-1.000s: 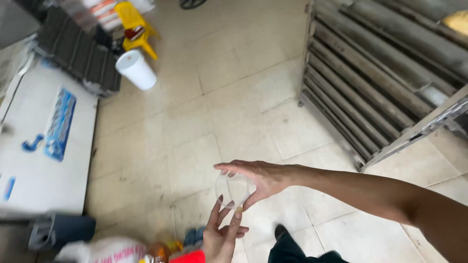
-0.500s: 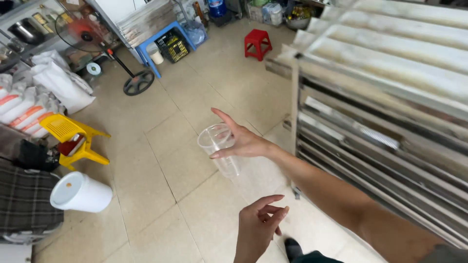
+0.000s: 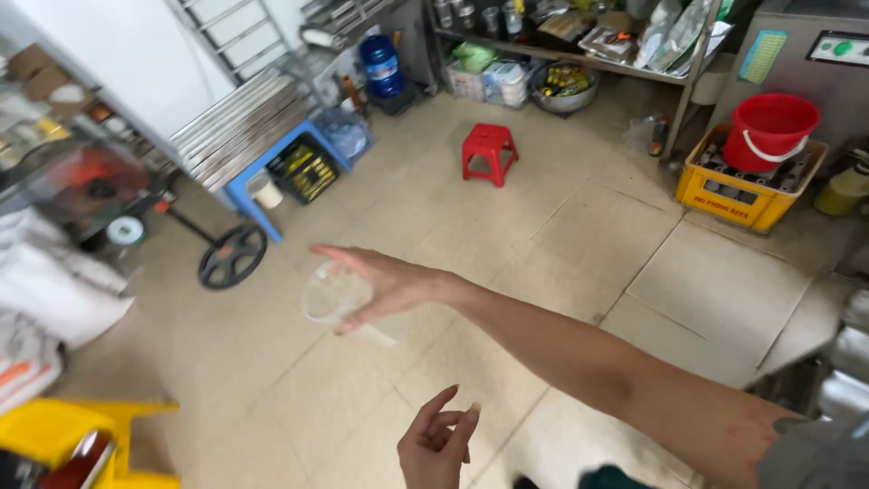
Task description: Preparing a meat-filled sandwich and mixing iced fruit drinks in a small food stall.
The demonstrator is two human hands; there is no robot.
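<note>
Clear plastic cup [image 3: 333, 294], thin-walled and empty by the look of it, is held in the right hand [image 3: 385, 282], arm stretched out over the beige tiled floor [image 3: 579, 235]. Fingers are wrapped round the cup's side, mouth turned toward the camera. Left hand [image 3: 436, 445] is held low and loosely curled, nothing in it; a small pale speck at a fingertip may be a nail, blur prevents certainty.

Change versus half a second ago: view has been swung away from the steel racks toward the room's far side. A red plastic stool [image 3: 489, 152], a red bucket [image 3: 768, 131] on a yellow crate [image 3: 742, 195] and a blue water jug [image 3: 381, 65] are now seen. Grip on the cup is unchanged, so it is simply being carried across.
</note>
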